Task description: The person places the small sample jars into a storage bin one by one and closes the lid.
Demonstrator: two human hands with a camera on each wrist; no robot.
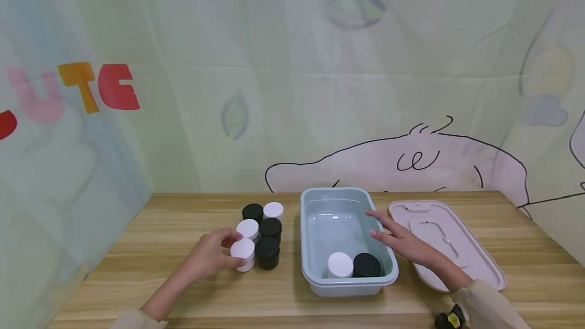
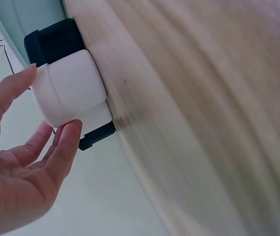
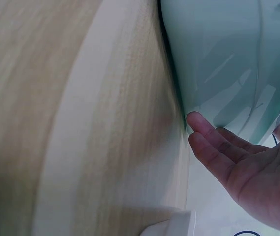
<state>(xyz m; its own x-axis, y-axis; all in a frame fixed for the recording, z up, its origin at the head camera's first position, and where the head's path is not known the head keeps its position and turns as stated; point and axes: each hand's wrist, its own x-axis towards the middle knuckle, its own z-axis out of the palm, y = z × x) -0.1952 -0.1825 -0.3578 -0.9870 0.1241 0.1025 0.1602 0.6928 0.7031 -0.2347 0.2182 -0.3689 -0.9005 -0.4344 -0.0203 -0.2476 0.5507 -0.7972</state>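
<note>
My left hand (image 1: 212,253) has its thumb and fingers on opposite sides of a white lidded jar (image 1: 242,254), the nearest in a two-column cluster of black and white jars. In the left wrist view the white jar (image 2: 68,88) stands upright on the wood, with a black jar (image 2: 56,42) just beyond it. My right hand (image 1: 407,242) is at the right side of a light blue plastic box (image 1: 307,248), its fingers extended and relaxed. In the right wrist view the fingertips (image 3: 196,120) lie close along the box's outer wall (image 3: 213,59).
Inside the box, a white jar (image 1: 340,265) and a black jar (image 1: 367,266) stand side by side at the near end. A pale lid (image 1: 475,255) lies flat on the wooden table (image 1: 183,298) to the right. Behind hangs a printed curtain (image 1: 292,90).
</note>
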